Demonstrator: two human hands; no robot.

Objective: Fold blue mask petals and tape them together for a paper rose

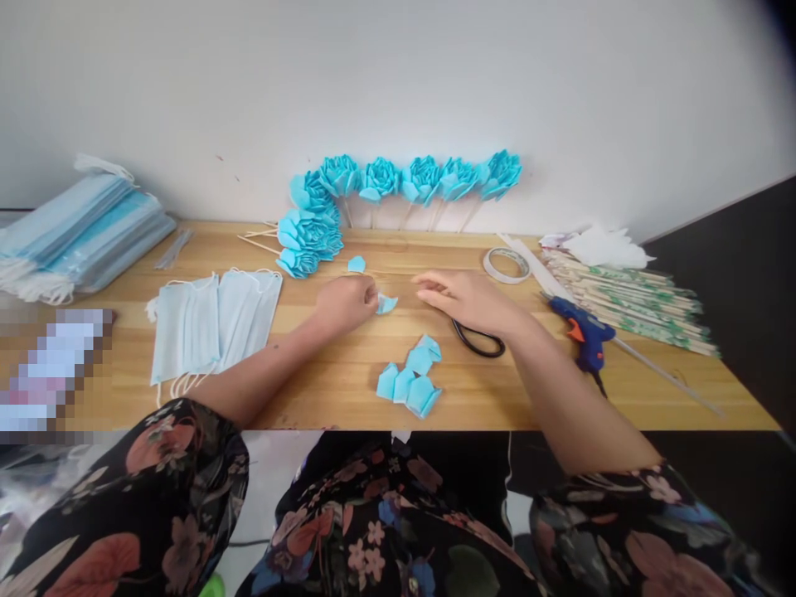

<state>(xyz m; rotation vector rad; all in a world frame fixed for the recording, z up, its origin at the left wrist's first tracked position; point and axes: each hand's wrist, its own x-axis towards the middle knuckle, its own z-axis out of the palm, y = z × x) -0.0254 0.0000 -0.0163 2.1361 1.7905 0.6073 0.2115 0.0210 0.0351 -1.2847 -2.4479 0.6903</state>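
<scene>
My left hand (346,303) rests on the wooden table (323,390) with its fingers curled, pinching a small folded blue petal (385,304). My right hand (468,299) lies just to the right of it, fingers loosely bent and pointing left, over the black scissors (480,341); I cannot see anything in it. Another single blue petal (356,264) lies just beyond the left hand. Several folded blue petals (411,377) sit in a small pile near the table's front edge, below both hands.
Finished blue paper roses on sticks (398,179) lean against the wall, more (308,236) lie in a heap. Face masks (215,323) lie at left, a mask stack (80,232) far left. Tape roll (506,264), blue glue gun (584,332) and wrapped chopsticks (628,300) at right.
</scene>
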